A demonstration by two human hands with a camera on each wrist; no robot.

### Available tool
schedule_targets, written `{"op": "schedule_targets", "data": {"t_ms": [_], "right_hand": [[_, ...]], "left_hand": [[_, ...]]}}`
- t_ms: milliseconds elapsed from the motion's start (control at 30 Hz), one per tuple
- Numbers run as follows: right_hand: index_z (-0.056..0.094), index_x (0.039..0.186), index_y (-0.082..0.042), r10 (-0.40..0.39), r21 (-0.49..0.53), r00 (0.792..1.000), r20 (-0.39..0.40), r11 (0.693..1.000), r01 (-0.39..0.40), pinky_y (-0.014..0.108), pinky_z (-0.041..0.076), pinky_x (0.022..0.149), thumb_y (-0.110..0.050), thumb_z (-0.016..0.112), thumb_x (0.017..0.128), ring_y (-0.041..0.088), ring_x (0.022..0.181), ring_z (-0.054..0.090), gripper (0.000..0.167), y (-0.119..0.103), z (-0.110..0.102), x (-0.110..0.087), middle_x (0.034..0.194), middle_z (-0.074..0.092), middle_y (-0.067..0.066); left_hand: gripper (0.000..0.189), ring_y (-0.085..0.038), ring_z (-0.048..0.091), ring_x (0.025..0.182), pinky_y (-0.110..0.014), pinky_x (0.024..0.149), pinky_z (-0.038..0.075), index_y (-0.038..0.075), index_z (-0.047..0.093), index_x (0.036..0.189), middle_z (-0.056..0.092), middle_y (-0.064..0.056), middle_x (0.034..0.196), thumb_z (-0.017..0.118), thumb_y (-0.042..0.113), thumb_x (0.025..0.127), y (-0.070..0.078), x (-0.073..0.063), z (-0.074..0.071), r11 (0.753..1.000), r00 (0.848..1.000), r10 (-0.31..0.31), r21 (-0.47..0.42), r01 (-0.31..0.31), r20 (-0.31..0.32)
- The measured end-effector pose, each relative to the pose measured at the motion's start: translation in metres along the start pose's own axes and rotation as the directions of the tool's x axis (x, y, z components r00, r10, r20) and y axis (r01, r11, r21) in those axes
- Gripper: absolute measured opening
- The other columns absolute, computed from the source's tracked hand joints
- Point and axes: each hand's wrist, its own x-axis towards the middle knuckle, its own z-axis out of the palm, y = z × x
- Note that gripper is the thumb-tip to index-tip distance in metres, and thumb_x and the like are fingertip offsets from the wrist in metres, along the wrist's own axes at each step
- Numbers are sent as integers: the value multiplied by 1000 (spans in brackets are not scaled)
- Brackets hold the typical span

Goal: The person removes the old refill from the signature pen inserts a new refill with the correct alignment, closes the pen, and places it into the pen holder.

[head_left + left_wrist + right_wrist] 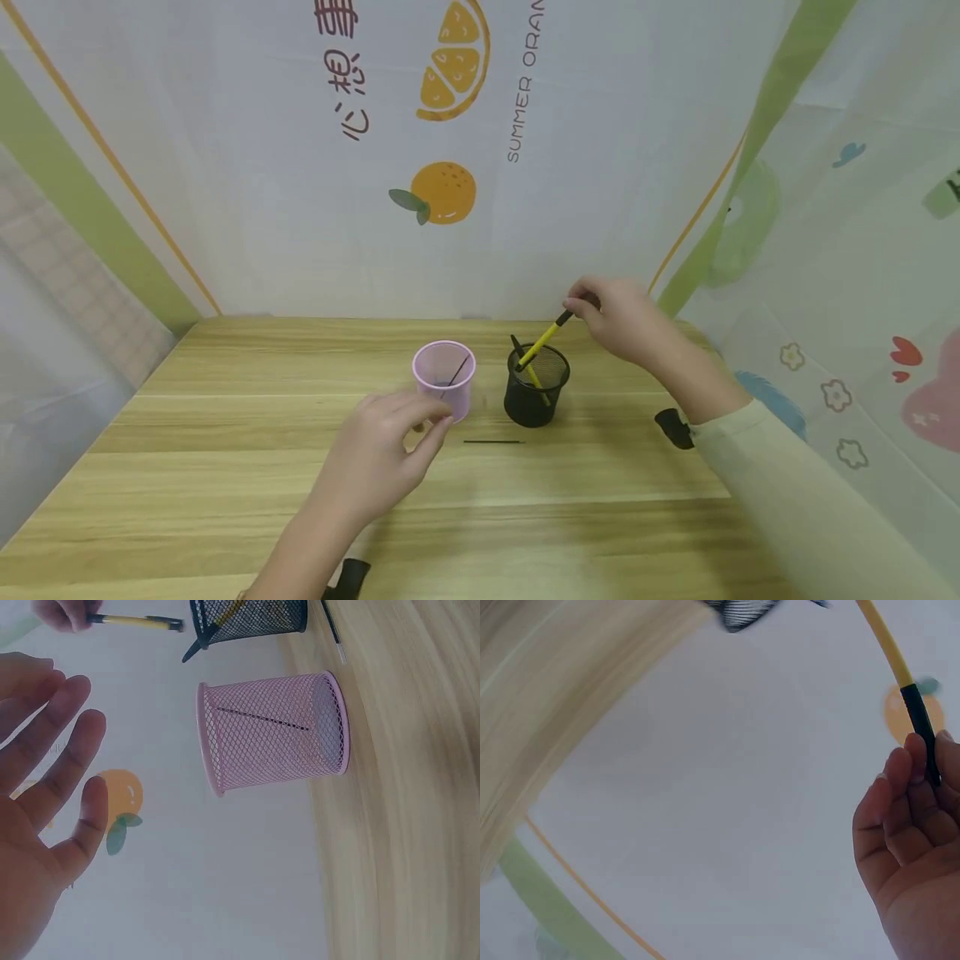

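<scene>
My right hand (618,321) pinches the black end of a yellow pen (543,342) between thumb and fingers. The pen slants down, its lower black end close by the mouth of a black mesh cup (531,408). Inside that cup leans another yellow and black pen (217,630). My left hand (390,442) hovers in front of a pink mesh cup (270,735), fingers loosely bent and spread, with nothing seen in them. A thin black rod (457,371) leans inside the pink cup. Another thin black rod (492,442) with a pale tip lies on the table before the cups.
Both cups stand on a wood-grain table (225,458). Behind it hangs a white cloth (300,250) printed with oranges, and more printed cloth (825,333) hangs at the right. Black wrist straps (675,427) show at both wrists.
</scene>
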Motion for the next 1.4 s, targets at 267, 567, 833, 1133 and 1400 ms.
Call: {"op": "schedule_targets", "data": {"t_ms": [267,567,833,1133,1400], "right_hand": [[76,102,-7,-68,139,981,-180,986,94,32,54,68,-15,68,105,19,76,67,11,-20,4,-29,88,75,7],[76,106,-10,75,349,988,-132,937,-24,26,55,65,-18,70,104,11,74,67,10,-38,49,-67,91,77,5],[75,105,-4,169,608,982,-83,790,-85,30,61,76,-16,72,103,17,77,69,13,-52,80,-89,86,73,9],[71,93,-3,223,690,972,75,692,-212,26,50,69,-30,60,110,15,71,58,34,-55,92,-104,75,60,5],[67,85,-1,171,662,966,194,704,-257,26,43,60,-38,50,114,12,62,47,49,-50,90,-112,65,50,1]], "left_hand": [[14,-6,71,85,-30,77,61,21,79,102,78,12,96,84,16,90,8,-6,0,991,994,-113,-69,113,-4],[36,-21,73,116,-47,99,61,16,72,130,75,0,128,79,31,98,29,-1,8,932,924,-350,-40,360,154],[17,-12,72,96,-42,86,61,22,79,116,77,8,103,77,24,99,31,-10,9,899,885,-425,-26,437,189],[17,-11,74,88,-36,78,62,17,82,101,78,10,94,88,12,86,20,-18,9,979,972,-203,-41,199,-120],[20,-12,75,85,-37,75,58,18,84,97,82,8,94,91,13,79,15,-22,11,998,967,-57,0,58,-248]]}}
